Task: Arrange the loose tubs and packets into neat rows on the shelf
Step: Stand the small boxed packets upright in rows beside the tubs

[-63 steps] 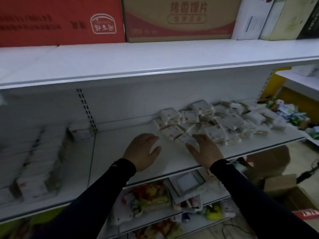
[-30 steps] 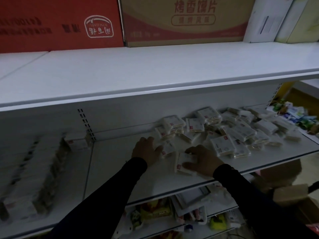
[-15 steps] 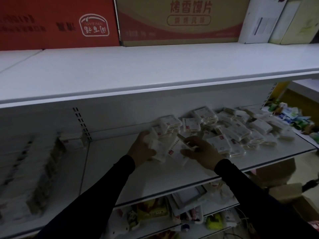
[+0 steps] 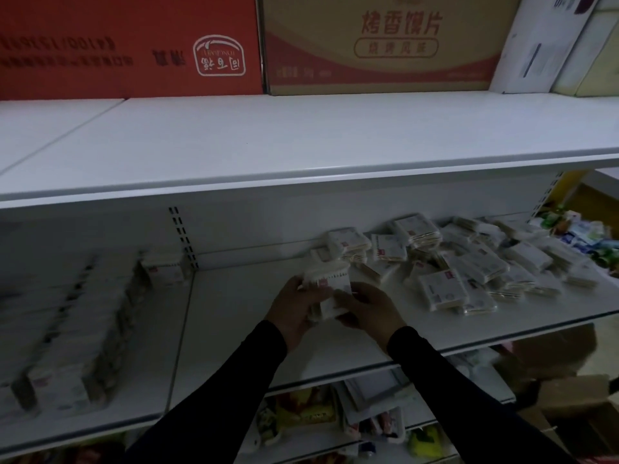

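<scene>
White packets fill my view: a small stack of them [image 4: 326,294] is now up off the shelf [image 4: 234,329], pressed between my two hands just left of the loose heap [image 4: 469,262]. A second ago the left hand [image 4: 294,313] and right hand [image 4: 368,309] lay flat on the board, each drawing a separate packet out of that heap; half a second ago the two were lifted and coming together; now they sit face to face as one bundle, red marks upward. My left fingers curl round the bundle's left side and my right fingers curl round its lower right edge, so both hands are gripping it, though I cannot make out how many packets are in there. The heap itself looks much as it did, sprawled along the back wall to the right of my hands, some packets stacked, others tilted on top of one another. Far to the left of the heap, past the slotted upright [image 4: 182,236], the tidy rows [image 4: 67,346] are blurred but plainly standing in lines. I judge this as squaring a handful before it goes to those rows or starts a fresh one on the bare board left of the heap; most of the sorting remains
</scene>
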`<state>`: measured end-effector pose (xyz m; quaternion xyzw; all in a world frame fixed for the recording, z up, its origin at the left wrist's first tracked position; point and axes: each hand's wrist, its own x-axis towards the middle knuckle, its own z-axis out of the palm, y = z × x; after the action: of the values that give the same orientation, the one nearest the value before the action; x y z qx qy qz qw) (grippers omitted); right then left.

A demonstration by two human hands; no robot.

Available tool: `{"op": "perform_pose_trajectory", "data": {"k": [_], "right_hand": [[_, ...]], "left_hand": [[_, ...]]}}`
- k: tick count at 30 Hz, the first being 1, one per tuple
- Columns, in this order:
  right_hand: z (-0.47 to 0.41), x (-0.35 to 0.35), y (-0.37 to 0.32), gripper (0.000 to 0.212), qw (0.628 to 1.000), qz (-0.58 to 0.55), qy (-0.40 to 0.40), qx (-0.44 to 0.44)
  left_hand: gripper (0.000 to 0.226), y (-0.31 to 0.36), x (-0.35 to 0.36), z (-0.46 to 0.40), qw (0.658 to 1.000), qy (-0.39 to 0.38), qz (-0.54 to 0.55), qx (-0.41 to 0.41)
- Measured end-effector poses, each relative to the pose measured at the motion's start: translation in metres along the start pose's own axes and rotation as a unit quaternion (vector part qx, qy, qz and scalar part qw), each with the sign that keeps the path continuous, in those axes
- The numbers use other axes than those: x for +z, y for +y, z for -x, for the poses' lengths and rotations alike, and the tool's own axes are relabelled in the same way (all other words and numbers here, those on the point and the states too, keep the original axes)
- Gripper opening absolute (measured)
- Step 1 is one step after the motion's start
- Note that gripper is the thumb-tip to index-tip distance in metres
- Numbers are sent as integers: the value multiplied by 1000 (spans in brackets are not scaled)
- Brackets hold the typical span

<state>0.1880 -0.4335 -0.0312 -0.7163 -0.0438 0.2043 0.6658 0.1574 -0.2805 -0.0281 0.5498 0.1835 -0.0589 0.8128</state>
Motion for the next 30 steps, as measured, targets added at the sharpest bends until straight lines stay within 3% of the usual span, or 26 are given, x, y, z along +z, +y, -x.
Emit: {"op": "perform_pose_trajectory", "data": {"k": [3, 5, 6, 9, 11, 13, 16, 18, 21, 24, 26, 30], "right_hand": [[10, -7, -2, 17, 999, 40, -1, 16], [15, -26, 0, 22, 991, 124, 57, -6], [15, -40, 4, 25, 972, 196, 124, -32], [16, -83, 15, 37, 860, 345, 365, -93], [16, -106, 21, 57, 817, 371, 438, -55], [14, -122, 24, 73, 795, 413, 443, 31], [8, -131, 26, 74, 772, 477, 407, 100], [5, -128, 23, 64, 788, 458, 405, 66], [8, -114, 14, 50, 878, 328, 349, -18], [12, -94, 5, 51, 919, 251, 286, -103], [12, -78, -7, 56, 949, 164, 248, -108], [2, -43, -18, 42, 996, 0, 70, -59]], "left_hand": [[38, -5, 7, -4, 1000, 23, -18, 1], [36, -7, 7, -8, 999, 25, -27, -1], [34, -7, 7, -9, 999, 24, -28, -6], [31, -5, 7, -11, 999, 23, -39, -18], [24, -6, 10, -12, 999, 22, -43, -24], [10, -5, 14, -12, 998, 12, -45, -29], [13, -5, 16, -11, 998, -4, -48, -27], [16, -5, 15, -9, 999, -13, -47, -26], [22, -5, 8, -9, 999, -4, -28, -25], [30, -3, -2, -8, 1000, 20, 0, -18], [34, 0, -9, -8, 999, 41, 11, -13], [25, 5, -18, -9, 997, 66, 26, -15]]}}
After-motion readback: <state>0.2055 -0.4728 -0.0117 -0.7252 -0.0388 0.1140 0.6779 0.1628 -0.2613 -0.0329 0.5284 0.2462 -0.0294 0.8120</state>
